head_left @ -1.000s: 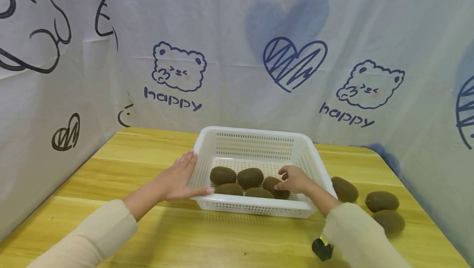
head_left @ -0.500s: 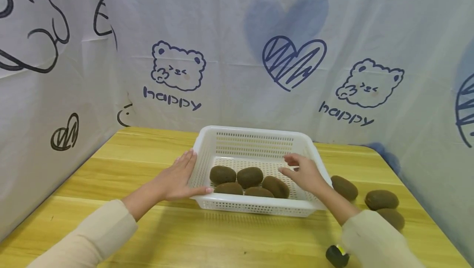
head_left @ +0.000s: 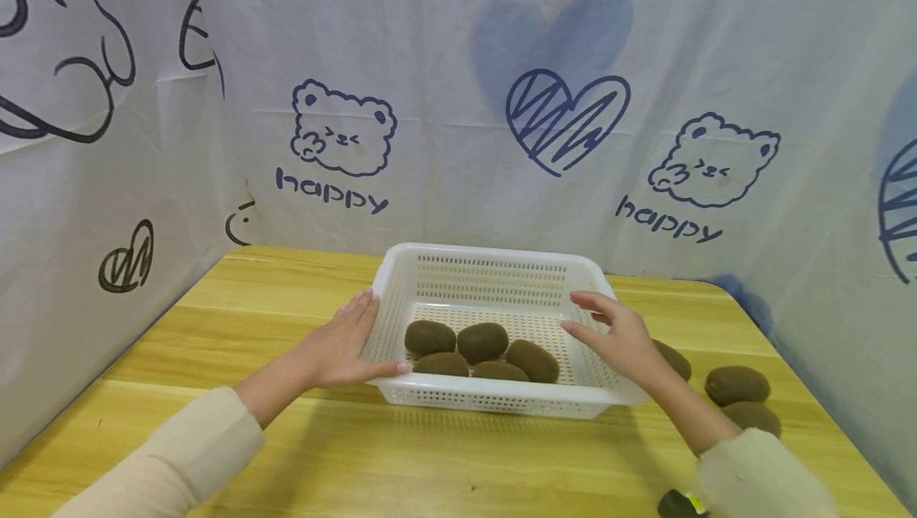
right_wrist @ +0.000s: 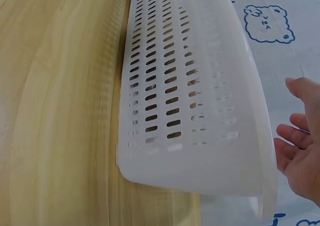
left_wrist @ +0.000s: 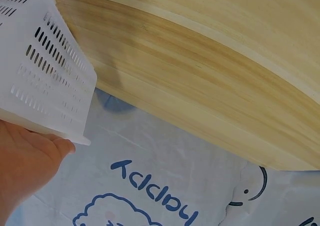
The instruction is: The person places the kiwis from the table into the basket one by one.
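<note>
**Five kiwis (head_left: 483, 343) in a white basket (head_left: 494, 389) on a wood-grain table**

The kiwis sit in the front part of the basket, around the middle of the frame, lower half; two lie farther back, two against the front wall, one to their right. The basket has slotted walls. The left hand (head_left: 340, 351) rests against its left side, fingers straight and thumb stretched to the front rim, pressing rather than clenched. The right hand (head_left: 619, 335) is released, fingers loosely parted, above the basket's right side.

The table (head_left: 372, 462) is yellow with streaky grain in the head view, paler in both wrist views. Right of centre lie three loose kiwis (head_left: 738, 385), one partly behind the right forearm. At the bottom edge, lower right, a dark object (head_left: 677, 504) with a yellow patch sits beside the cream sleeve (head_left: 766, 474); what it is cannot be told.

Behind the table and along the left and right hangs white cloth (head_left: 444, 216), lightly creased. Across the upper frame it carries blue hearts, two bear faces and "happy" below each; black line drawings fill the upper left.
</note>
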Demonstrator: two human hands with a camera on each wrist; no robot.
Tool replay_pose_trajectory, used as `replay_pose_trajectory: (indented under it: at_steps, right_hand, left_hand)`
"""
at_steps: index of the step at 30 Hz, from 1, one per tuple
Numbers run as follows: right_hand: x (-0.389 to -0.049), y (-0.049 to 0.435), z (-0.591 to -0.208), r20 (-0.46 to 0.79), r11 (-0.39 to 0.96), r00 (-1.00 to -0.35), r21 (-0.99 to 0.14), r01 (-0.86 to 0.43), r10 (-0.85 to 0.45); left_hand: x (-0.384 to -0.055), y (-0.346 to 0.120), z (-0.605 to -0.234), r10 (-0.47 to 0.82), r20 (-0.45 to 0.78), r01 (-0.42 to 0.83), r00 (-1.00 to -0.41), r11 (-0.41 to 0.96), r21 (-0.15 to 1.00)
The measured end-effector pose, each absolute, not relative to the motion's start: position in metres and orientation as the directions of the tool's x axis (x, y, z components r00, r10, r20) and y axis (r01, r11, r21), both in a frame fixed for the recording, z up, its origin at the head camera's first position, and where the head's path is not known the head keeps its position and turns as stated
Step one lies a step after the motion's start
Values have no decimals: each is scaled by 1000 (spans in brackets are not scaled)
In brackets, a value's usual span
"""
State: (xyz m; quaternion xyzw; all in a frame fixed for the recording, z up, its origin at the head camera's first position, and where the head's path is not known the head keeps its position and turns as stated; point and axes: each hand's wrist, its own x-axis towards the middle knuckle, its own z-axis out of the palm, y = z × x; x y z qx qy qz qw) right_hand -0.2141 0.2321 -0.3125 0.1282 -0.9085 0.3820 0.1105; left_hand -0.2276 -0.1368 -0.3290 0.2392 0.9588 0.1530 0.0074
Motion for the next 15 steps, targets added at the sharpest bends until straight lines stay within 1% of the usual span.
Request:
replay_pose_trajectory:
  at_steps: [4,8,15]
  right_hand:
    - [-209,241,-311,306,670,-941,-670,-320,-143]
    - [-206,252,-312,292,667,-951,-689,-284,-103]
    - [-203,270,-319,344,651,-938,-702,-289,-46]
  left_hand:
    - [-228,-137,-330,461,59,456,-886,839,298]
    - [-228,-137,-330,458,58,453,-887,840,298]
    - [-227,-137,-329,457,53,450,-888,841,300]
